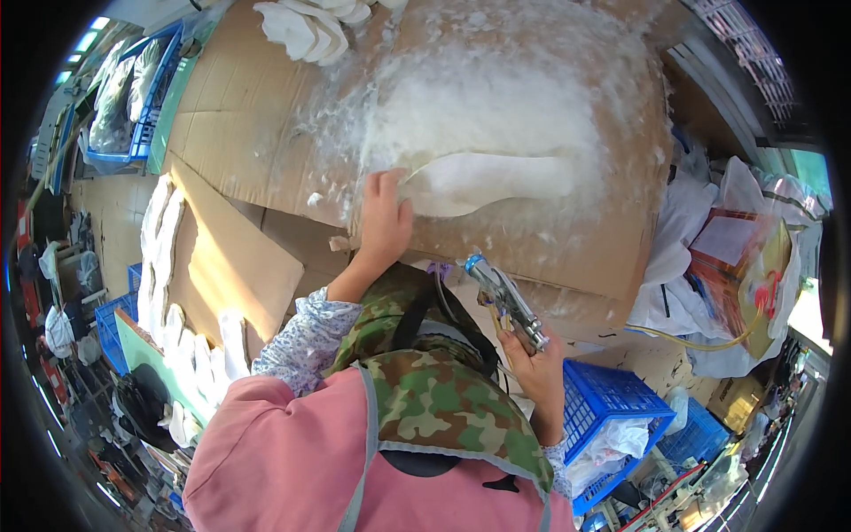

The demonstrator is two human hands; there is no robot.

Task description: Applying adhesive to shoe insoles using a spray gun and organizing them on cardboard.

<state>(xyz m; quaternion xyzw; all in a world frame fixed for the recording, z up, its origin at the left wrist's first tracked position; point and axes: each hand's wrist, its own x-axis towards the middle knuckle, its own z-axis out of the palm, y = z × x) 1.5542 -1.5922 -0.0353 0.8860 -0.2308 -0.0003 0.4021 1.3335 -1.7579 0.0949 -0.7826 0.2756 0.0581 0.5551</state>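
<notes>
A pale, insole-shaped piece (496, 182) lies lengthwise on a cardboard sheet (257, 106) coated with white fluffy residue. At the piece's left end my left hand (384, 220) has its fingertips on the edge, fingers bent and closed on it; the exact grip is partly hidden. My right hand (534, 363) is wrapped round a metal spray gun (507, 301) with a blue ring at its front. The gun is held below the cardboard's near edge, tilted up and to the left, apart from the piece.
A stack of white cut pieces (310, 31) sits at the far left of the cardboard. More pale pieces line a board (222, 257) on the left. Blue crates (612, 417) stand at the lower right, near plastic bags (700, 239) and a yellow hose (709, 344).
</notes>
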